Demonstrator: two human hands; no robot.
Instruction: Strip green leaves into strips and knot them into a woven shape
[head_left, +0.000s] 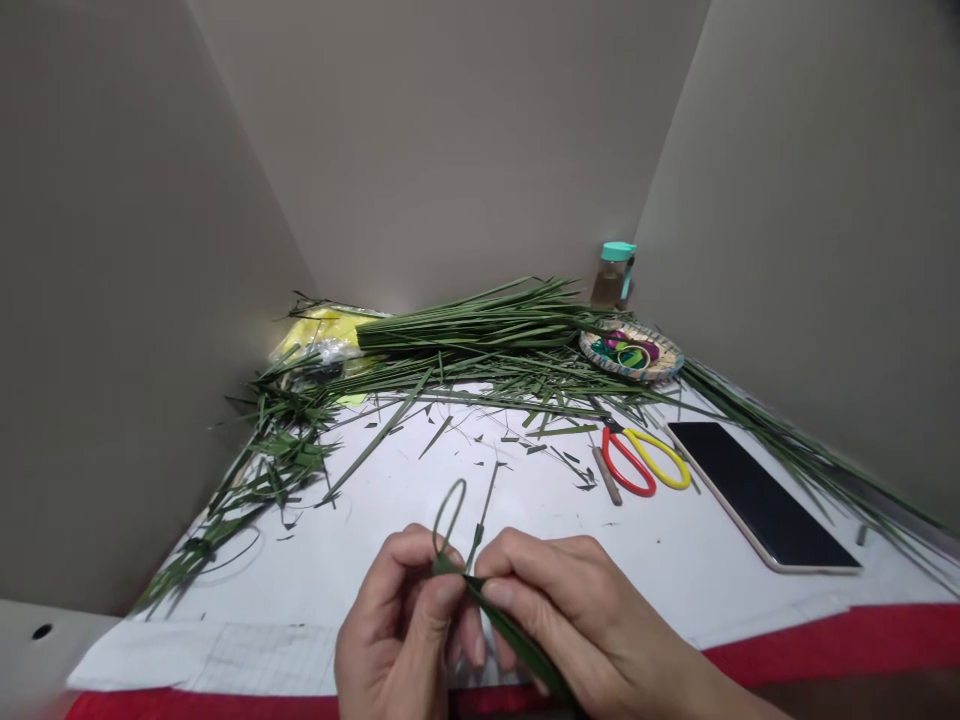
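Observation:
Both hands meet close to me over the table's near edge. My left hand (409,625) pinches a green leaf strip (525,645) between thumb and fingers, where a thin loop (450,512) of it stands up. My right hand (574,610) grips the same strip just beside, thumb against the curled forefinger. A narrow dark end of leaf pokes up between the two hands. The wider part of the strip runs down under my right hand toward the bottom of the view. The fingertips partly hide the fold in the leaf.
On the white table cover (420,540) lie red-and-yellow scissors (631,462), a dark-screened tablet (761,495) and leaf scraps. Behind are a bundle of green leaves (472,322), a round woven basket (667,365) and a teal-lidded bottle (611,275). Woven leaf pieces (292,460) line the left; grey panels surround the table.

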